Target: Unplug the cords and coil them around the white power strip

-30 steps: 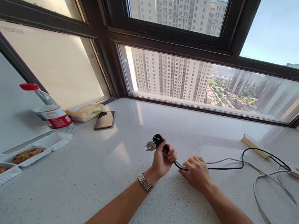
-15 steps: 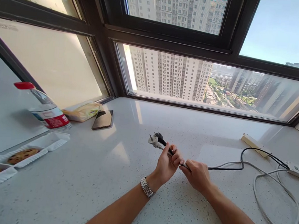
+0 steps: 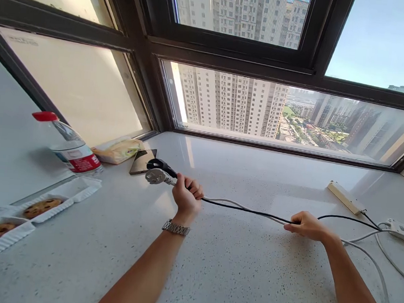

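My left hand [image 3: 187, 194] is closed around two power cords just behind their plugs. The black plug [image 3: 162, 166] and the white plug [image 3: 155, 176] stick out to its left, side by side. Farther right, my right hand [image 3: 304, 225] pinches the same black cord [image 3: 239, 208] and white cord [image 3: 226, 200]. Between the hands both cords run nearly straight, close together above the counter. Beyond my right hand they spread apart towards the power strips.
A cream power strip [image 3: 345, 198] and a white power strip [image 3: 403, 231] lie at the right on the speckled counter [image 3: 213, 274]. At the left are a red-capped bottle [image 3: 76, 153], a bread packet [image 3: 118, 151], a phone [image 3: 141, 163] and a cookie tray [image 3: 89, 185]. Windows rise behind.
My left hand has moved left with the plugs, which now overlap the phone in view. My right hand has slid right along the cords, and the stretch between the hands is longer.
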Available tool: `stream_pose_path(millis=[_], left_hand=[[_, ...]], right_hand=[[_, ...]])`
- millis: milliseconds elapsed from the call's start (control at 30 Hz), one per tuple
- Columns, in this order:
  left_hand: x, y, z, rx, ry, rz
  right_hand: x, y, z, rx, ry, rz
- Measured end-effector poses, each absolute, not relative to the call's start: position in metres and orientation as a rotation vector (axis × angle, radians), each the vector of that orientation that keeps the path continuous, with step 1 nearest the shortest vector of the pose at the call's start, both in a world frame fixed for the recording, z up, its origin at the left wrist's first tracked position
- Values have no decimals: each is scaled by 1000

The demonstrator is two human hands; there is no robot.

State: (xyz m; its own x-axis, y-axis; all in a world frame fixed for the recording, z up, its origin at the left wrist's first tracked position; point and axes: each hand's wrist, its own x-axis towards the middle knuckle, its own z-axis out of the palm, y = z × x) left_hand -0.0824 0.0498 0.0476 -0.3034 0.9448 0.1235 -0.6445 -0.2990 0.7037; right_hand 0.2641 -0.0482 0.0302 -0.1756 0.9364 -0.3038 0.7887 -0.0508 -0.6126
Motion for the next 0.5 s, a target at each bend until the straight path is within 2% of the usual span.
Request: stream_pose_path(millis=[200,367,500], left_hand=[[-82,52,46,654,684,1823],[-73,50,42,663,702,1793],[-65,45,37,664,664,1722]], right_hand=[[284,-49,30,-1698,-1895,1314],[268,-41,26,-1777,-1685,960],[258,-43,34,-1650,-1515,1007]])
